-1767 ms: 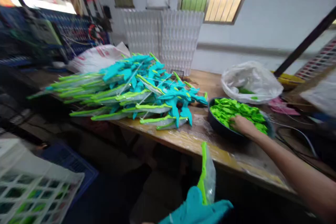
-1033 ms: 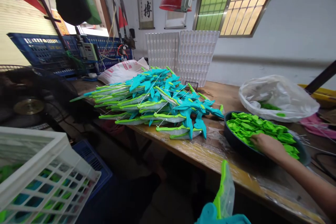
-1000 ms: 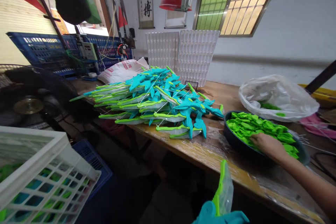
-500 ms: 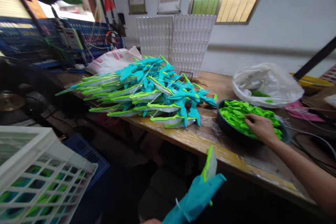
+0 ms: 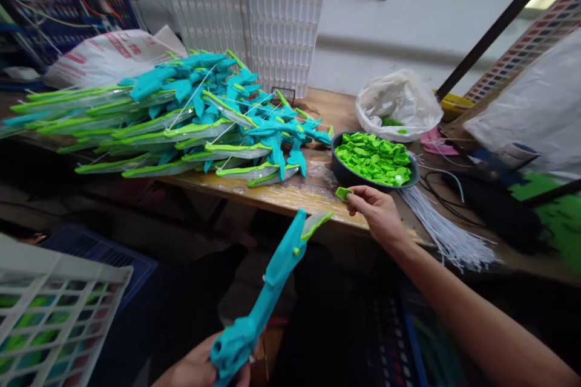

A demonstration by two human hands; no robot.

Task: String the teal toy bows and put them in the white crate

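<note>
My left hand [image 5: 195,366] is closed round the lower end of a teal plastic toy crossbow [image 5: 275,272], which tilts up and to the right. A clear-and-green tip [image 5: 316,225] sticks out at its upper end. Between the thumb and fingers of my right hand [image 5: 374,208] is a small green plastic piece [image 5: 344,193], held just in front of the dark round basin [image 5: 338,170]. Many similar green pieces [image 5: 372,157] fill that basin. To the left, a heap of teal and green toy crossbows [image 5: 218,121] with white strings lies on the wooden table [image 5: 290,196].
Behind the basin stands a white plastic bag [image 5: 403,100] with green pieces inside. White cords [image 5: 447,230] hang over the table edge at right. A white crate [image 5: 59,308] is at lower left. Clear ribbed trays [image 5: 285,18] lean on the wall.
My right hand has come out of the basin toward me, pinching a green piece. The toy crossbow in my left hand has turned and shows more of its length. The view has shifted right and down.
</note>
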